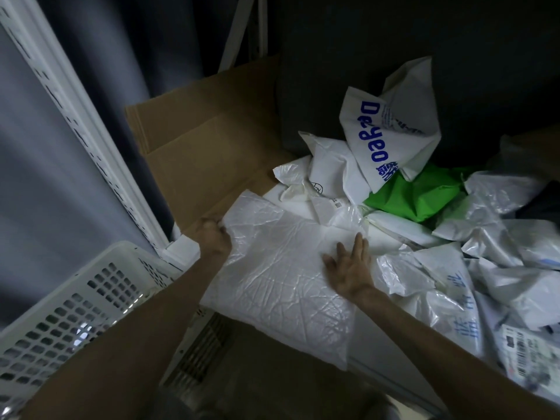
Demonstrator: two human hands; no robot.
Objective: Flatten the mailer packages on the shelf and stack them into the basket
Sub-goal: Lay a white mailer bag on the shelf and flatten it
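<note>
The flattening step was judged to be in hand. One white mailer [281,283] was laid out at the front of the shelf [391,375], its near corner hanging over the shelf edge. It was pinched at its far left edge by the left hand [212,234], fingers curled onto the film. It was pressed down near its right side by the right hand [348,268], palm flat and fingers spread.

The mailer was seen to be thin, glossy white plastic, largely flat but heavily creased across its whole face; no label was visible on the upper side. Whether air remained inside could not be told.

The next move was judged to call for a smoothing stroke across the face while the left edge is held taut, then a lift leftward and down into the basket [75,298] — a white perforated one just beside the shelf's upright [100,140] at lower left. Its contents were mostly hidden by the left forearm.

Much of the task was judged outstanding: a pile of mailers [472,253] lay crumpled on the shelf to the right, with a green mailer [415,198] and a blue-lettered bag [372,137] behind it. A cardboard sheet [197,147] lay behind the left hand — touching the mailer's far edge, as far as could be judged.
</note>
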